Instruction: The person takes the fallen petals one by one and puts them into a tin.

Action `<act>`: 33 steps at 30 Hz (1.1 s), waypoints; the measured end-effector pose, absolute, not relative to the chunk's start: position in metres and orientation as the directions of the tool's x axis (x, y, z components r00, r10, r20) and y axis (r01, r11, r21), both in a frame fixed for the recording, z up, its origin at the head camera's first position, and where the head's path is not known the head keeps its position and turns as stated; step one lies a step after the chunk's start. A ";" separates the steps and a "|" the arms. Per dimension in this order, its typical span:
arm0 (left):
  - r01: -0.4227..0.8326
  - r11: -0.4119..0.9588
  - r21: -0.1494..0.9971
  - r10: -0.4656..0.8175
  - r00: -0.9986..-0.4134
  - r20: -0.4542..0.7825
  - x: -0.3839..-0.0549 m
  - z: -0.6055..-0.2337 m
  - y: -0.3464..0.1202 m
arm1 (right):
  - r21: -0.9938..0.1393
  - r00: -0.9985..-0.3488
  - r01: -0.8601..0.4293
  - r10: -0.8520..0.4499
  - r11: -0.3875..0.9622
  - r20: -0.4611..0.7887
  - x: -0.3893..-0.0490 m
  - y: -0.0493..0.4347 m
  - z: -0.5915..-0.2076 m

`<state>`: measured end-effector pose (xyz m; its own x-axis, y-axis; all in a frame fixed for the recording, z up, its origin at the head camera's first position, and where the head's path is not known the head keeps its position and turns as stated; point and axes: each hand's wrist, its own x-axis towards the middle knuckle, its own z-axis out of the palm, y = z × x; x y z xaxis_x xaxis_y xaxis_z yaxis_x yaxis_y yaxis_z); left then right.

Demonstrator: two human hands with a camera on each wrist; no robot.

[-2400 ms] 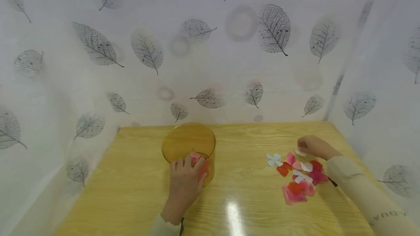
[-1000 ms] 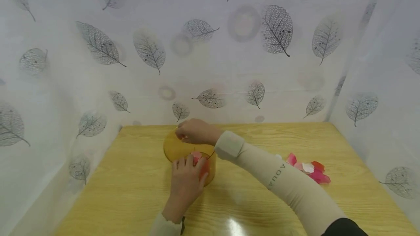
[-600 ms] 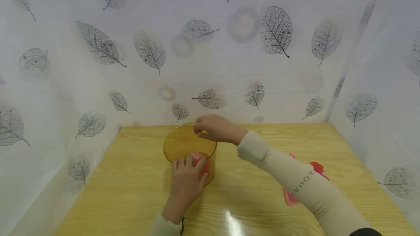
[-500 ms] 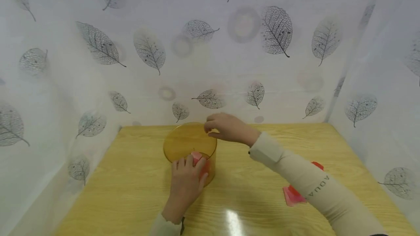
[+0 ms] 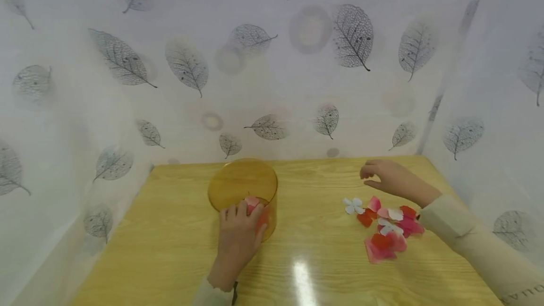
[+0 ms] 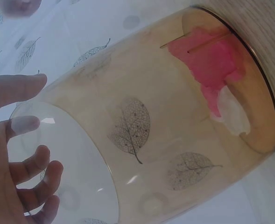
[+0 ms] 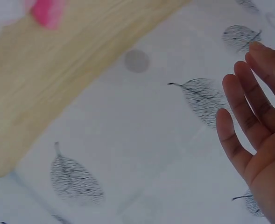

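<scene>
An upright, see-through amber container (image 5: 244, 181) stands at the table's left of centre. My left hand (image 5: 239, 240) holds it, fingers bent over its near rim; in the left wrist view my hand (image 6: 25, 154) is beside the round mouth. Inside, pink petals (image 6: 207, 58) and a white petal (image 6: 234, 112) lie at the bottom. My right hand (image 5: 388, 177) hovers just behind a loose heap of pink petals (image 5: 374, 249), red petals (image 5: 365, 217) and white flowers (image 5: 352, 206). Its fingers (image 7: 244, 105) are loosely bent and apart, with nothing between them.
The wood-grain table (image 5: 314, 211) has a glare spot near its front. White sheeting (image 5: 293, 74) printed with grey leaves rises at the table's back and both sides. Bare tabletop lies between the container and the petals.
My right hand carried a white petal from the heap over the container's mouth, loosened its fingers there, and has swung back right to the heap. My left hand stays on the container.
</scene>
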<state>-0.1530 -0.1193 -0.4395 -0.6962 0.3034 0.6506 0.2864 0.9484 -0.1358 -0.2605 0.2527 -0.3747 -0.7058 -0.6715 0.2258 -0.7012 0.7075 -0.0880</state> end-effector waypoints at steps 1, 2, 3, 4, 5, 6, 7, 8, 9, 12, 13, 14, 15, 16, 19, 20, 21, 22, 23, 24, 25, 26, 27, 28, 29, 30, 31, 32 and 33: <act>0.285 0.949 -0.136 0.302 -0.695 0.653 -0.153 -0.440 -0.120 | -0.101 -0.734 -0.675 -0.651 0.731 0.194 -0.260 0.262 -0.381; 0.284 0.949 -0.134 0.300 -0.693 0.655 -0.153 -0.440 -0.120 | -0.110 -0.756 -0.653 -0.634 0.750 0.165 -0.260 0.272 -0.387; 0.284 0.950 -0.133 0.299 -0.692 0.657 -0.154 -0.440 -0.120 | -0.122 -0.777 -0.629 -0.616 0.767 0.133 -0.260 0.280 -0.394; 0.283 0.950 -0.132 0.298 -0.690 0.660 -0.154 -0.440 -0.121 | -0.138 -0.795 -0.607 -0.598 0.783 0.103 -0.260 0.287 -0.401; 0.282 0.950 -0.132 0.296 -0.689 0.661 -0.154 -0.440 -0.122 | -0.155 -0.812 -0.583 -0.580 0.798 0.070 -0.260 0.294 -0.409; 0.281 0.951 -0.132 0.295 -0.688 0.663 -0.154 -0.440 -0.122 | -0.168 -0.816 -0.575 -0.575 0.801 0.052 -0.261 0.300 -0.417; 0.280 0.951 -0.131 0.294 -0.687 0.665 -0.154 -0.439 -0.123 | -0.183 -0.824 -0.561 -0.566 0.807 0.031 -0.261 0.305 -0.425; 0.279 0.951 -0.130 0.292 -0.687 0.666 -0.153 -0.439 -0.123 | -0.204 -0.829 -0.549 -0.558 0.810 0.014 -0.262 0.310 -0.433; 0.278 0.952 -0.129 0.291 -0.686 0.667 -0.153 -0.439 -0.124 | -0.227 -0.833 -0.539 -0.553 0.811 0.002 -0.261 0.313 -0.440; 0.274 0.953 -0.127 0.287 -0.690 0.665 -0.152 -0.439 -0.125 | -0.272 -0.834 -0.530 -0.552 0.803 -0.006 -0.260 0.321 -0.458; 0.273 0.954 -0.127 0.286 -0.692 0.662 -0.152 -0.439 -0.126 | -0.282 -0.834 -0.529 -0.551 0.801 -0.002 -0.259 0.323 -0.463; 0.272 0.954 -0.126 0.285 -0.695 0.660 -0.152 -0.439 -0.126 | -0.294 -0.832 -0.530 -0.554 0.795 0.003 -0.258 0.324 -0.466; 0.272 0.954 -0.125 0.285 -0.697 0.658 -0.152 -0.439 -0.126 | -0.298 -0.828 -0.537 -0.560 0.789 0.008 -0.257 0.325 -0.469; 0.271 0.954 -0.125 0.285 -0.699 0.656 -0.152 -0.439 -0.126 | -0.298 -0.823 -0.545 -0.568 0.784 0.012 -0.256 0.326 -0.472; 0.273 0.954 -0.123 0.285 -0.700 0.655 -0.152 -0.439 -0.125 | -0.301 -0.822 -0.542 -0.569 0.785 -0.002 -0.254 0.328 -0.476; 0.274 0.954 -0.123 0.286 -0.700 0.655 -0.153 -0.439 -0.125 | -0.303 -0.822 -0.540 -0.569 0.785 -0.009 -0.253 0.328 -0.476; 0.276 0.953 -0.123 0.287 -0.700 0.654 -0.153 -0.439 -0.125 | -0.304 -0.825 -0.534 -0.566 0.789 -0.018 -0.252 0.329 -0.476; 0.278 0.953 -0.123 0.288 -0.700 0.653 -0.153 -0.439 -0.124 | -0.300 -0.827 -0.529 -0.561 0.794 -0.024 -0.252 0.329 -0.476; 0.279 0.952 -0.124 0.290 -0.701 0.652 -0.153 -0.439 -0.124 | -0.297 -0.834 -0.519 -0.551 0.802 -0.030 -0.252 0.329 -0.476; 0.281 0.952 -0.123 0.291 -0.700 0.652 -0.153 -0.439 -0.123 | -0.296 -0.837 -0.513 -0.545 0.806 -0.033 -0.252 0.330 -0.476; 0.282 0.951 -0.125 0.293 -0.700 0.651 -0.153 -0.439 -0.123 | -0.294 -0.838 -0.512 -0.544 0.807 -0.032 -0.252 0.330 -0.476; 0.283 0.951 -0.124 0.294 -0.701 0.650 -0.153 -0.439 -0.122 | -0.288 -0.838 -0.515 -0.546 0.807 -0.030 -0.252 0.331 -0.475; 0.284 0.951 -0.124 0.294 -0.700 0.651 -0.153 -0.439 -0.122 | -0.286 -0.840 -0.512 -0.542 0.810 -0.031 -0.252 0.331 -0.475; 0.285 0.950 -0.125 0.295 -0.700 0.651 -0.153 -0.438 -0.121 | -0.288 -0.838 -0.515 -0.545 0.807 -0.030 -0.252 0.331 -0.474; 0.285 0.950 -0.126 0.296 -0.699 0.651 -0.153 -0.438 -0.121 | -0.291 -0.836 -0.517 -0.548 0.805 -0.029 -0.251 0.332 -0.473; 0.285 0.950 -0.128 0.297 -0.699 0.651 -0.152 -0.439 -0.120 | -0.294 -0.836 -0.517 -0.548 0.804 -0.027 -0.251 0.332 -0.472; 0.284 0.950 -0.131 0.298 -0.698 0.650 -0.152 -0.439 -0.120 | -0.294 -0.834 -0.522 -0.551 0.801 -0.021 -0.250 0.332 -0.471; 0.285 0.950 -0.130 0.299 -0.698 0.651 -0.152 -0.439 -0.119 | -0.293 -0.832 -0.528 -0.555 0.797 -0.013 -0.250 0.332 -0.470; 0.287 0.949 -0.130 0.300 -0.697 0.651 -0.153 -0.439 -0.119 | -0.295 -0.830 -0.531 -0.557 0.795 -0.006 -0.250 0.333 -0.470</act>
